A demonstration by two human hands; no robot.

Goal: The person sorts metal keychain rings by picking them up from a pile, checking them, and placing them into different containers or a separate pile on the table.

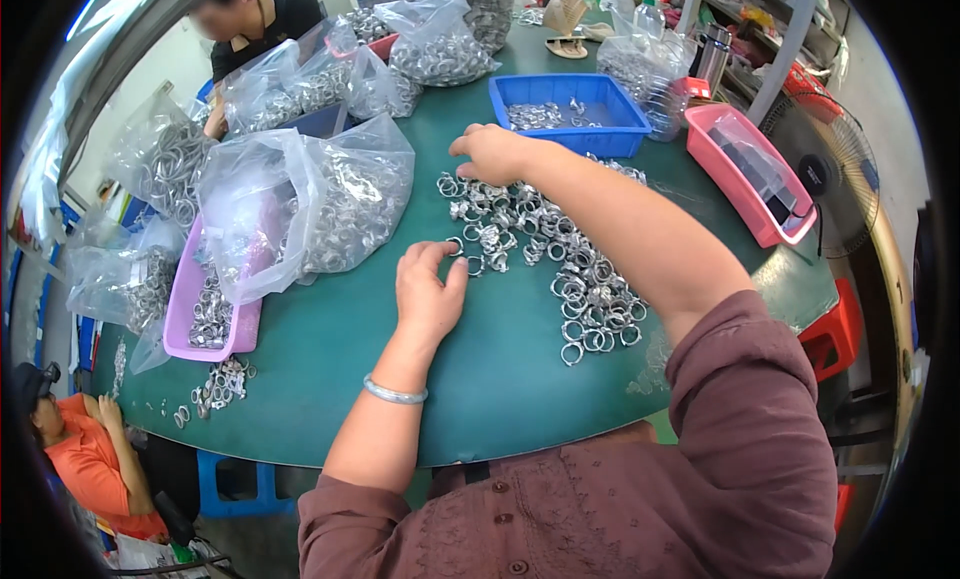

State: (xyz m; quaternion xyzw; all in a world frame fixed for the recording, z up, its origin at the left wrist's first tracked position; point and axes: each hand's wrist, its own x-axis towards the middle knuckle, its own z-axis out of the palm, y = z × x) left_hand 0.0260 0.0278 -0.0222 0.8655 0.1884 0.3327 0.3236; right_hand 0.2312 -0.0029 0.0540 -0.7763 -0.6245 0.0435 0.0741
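My left hand (430, 291) rests low over the green table, its fingers curved around a metal ring (456, 246) at the fingertips. Reaching farther out, my right hand (492, 155) hovers by the far left end of a loose pile of silvery metal rings (590, 289). Its thumb and forefinger are bent and apart, with nothing visible between them. The pile runs from under my right forearm toward me. Beyond it stands a blue plastic tray (625, 139) with more small metal pieces inside.
Clear bags of rings (355, 199) crowd the left, beside a lilac basket (180, 329). A pink basket (775, 224), a steel flask (712, 54) and a fan (850, 179) are at the right. One person (270, 19) sits across; another (90, 459) works at the lower left.
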